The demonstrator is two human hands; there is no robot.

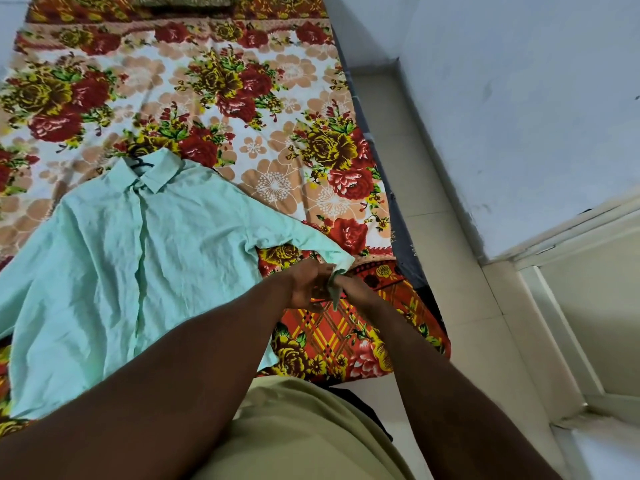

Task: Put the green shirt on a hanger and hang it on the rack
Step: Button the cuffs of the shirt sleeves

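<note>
The pale green shirt [114, 258] lies flat and buttoned on the flowered bedsheet [242, 109], collar toward the far end. A black hanger [140, 163] sits inside it, only its hook showing at the collar. The shirt's right sleeve stretches toward the bed's near right corner. My left hand [306, 284] and my right hand [353, 287] meet at the sleeve cuff [341, 266], both gripping it. No rack is in view.
The bed's right edge runs along a tiled floor strip [433, 209] beside a pale blue wall [519, 98]. A white door frame [571, 271] stands at the right. A pillow [180, 0] lies at the far end of the bed.
</note>
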